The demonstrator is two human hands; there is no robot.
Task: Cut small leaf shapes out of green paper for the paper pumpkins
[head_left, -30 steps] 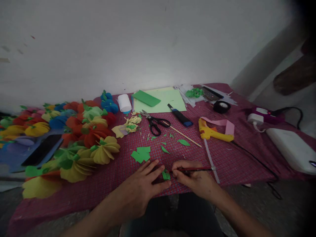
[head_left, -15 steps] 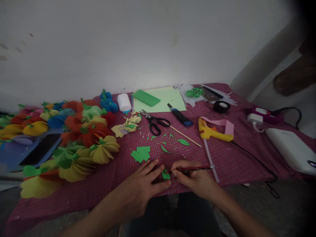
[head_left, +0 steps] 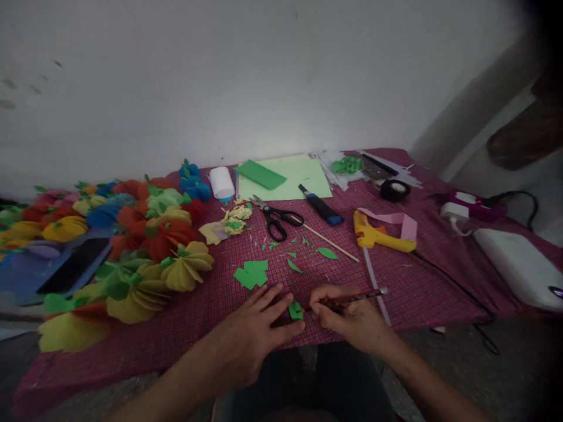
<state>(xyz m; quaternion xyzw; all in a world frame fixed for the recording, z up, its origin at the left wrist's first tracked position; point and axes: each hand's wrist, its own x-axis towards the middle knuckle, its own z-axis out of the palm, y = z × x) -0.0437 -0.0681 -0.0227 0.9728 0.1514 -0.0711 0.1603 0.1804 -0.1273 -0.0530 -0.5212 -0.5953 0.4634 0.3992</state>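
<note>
My left hand (head_left: pixel 259 331) lies flat with its fingers spread, thumb and index finger touching the edges of a small green paper piece (head_left: pixel 296 310). A dark red pencil (head_left: pixel 347 299) is pinched in my right hand (head_left: pixel 347 319), its tip end pointing left at that piece. Beyond my left hand lie several green paper squares (head_left: pixel 252 274). Two cut green paper leaves, one of them a pointed leaf (head_left: pixel 326 253), rest farther back among small green scraps. Black-handled scissors (head_left: pixel 276 220) lie partly open behind them.
Colourful paper pumpkins (head_left: pixel 167 237) crowd the left side, beside a phone (head_left: pixel 74 266). A utility knife (head_left: pixel 321 205), a wooden stick (head_left: pixel 328 239) and pale green sheets (head_left: pixel 303 176) lie behind. At right are a yellow glue gun (head_left: pixel 373 234) with cord, black tape (head_left: pixel 394 190) and a white box (head_left: pixel 519 266).
My right hand has shifted slightly right with the pencil, whose back end now points a little higher. My left hand stays in place on the green paper.
</note>
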